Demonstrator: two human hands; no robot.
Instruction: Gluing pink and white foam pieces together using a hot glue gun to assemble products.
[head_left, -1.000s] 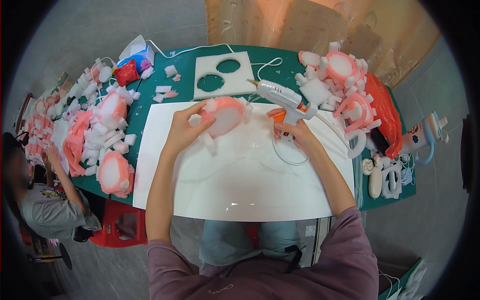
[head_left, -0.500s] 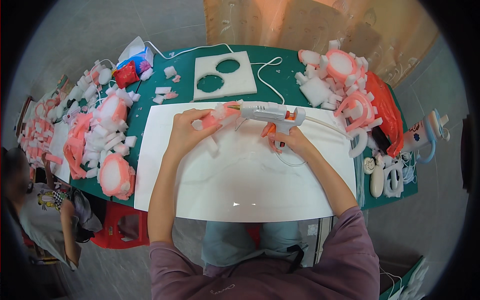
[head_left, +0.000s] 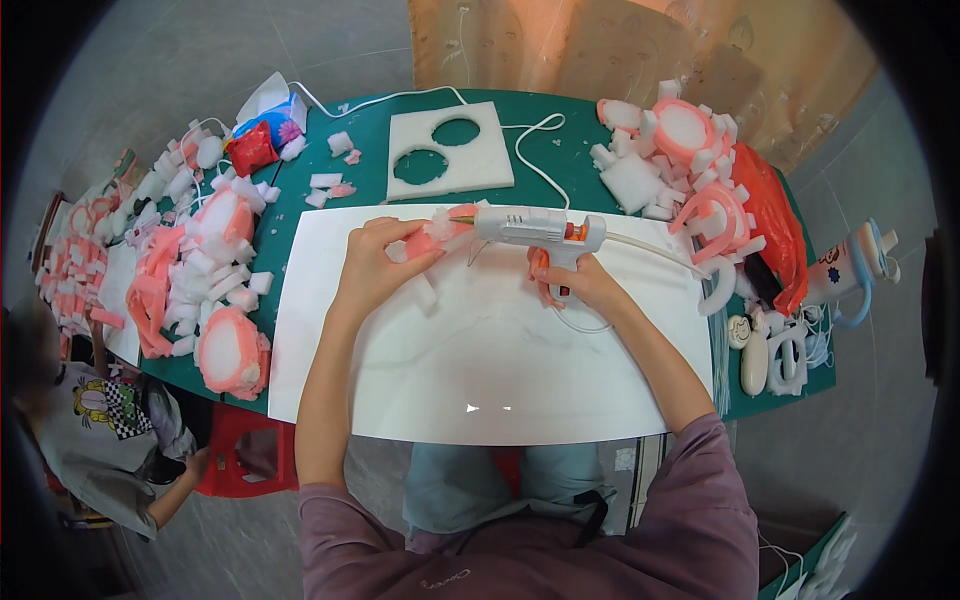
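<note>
Smooth white plastic glue gun (head_left: pixel 535 226), matt pink-and-white foam piece (head_left: pixel 432 238), smooth white paper sheet (head_left: pixel 480 350)

A green table (head_left: pixel 560 110) stands on a grey floor (head_left: pixel 160 70) with faint joint lines. Behind it hangs a tan, mottled curtain (head_left: pixel 600 50) — warm light falls across it. A red stool (head_left: pixel 240 455) sits low at the left, beside a seated person (head_left: pixel 95 430) in a grey shirt — daylight is soft and even throughout.

foam piece (head_left: pixel 428 238): mostly hidden by left hand (head_left: pixel 375 268) | glue gun (head_left: pixel 535 228) grip: covered
</note>
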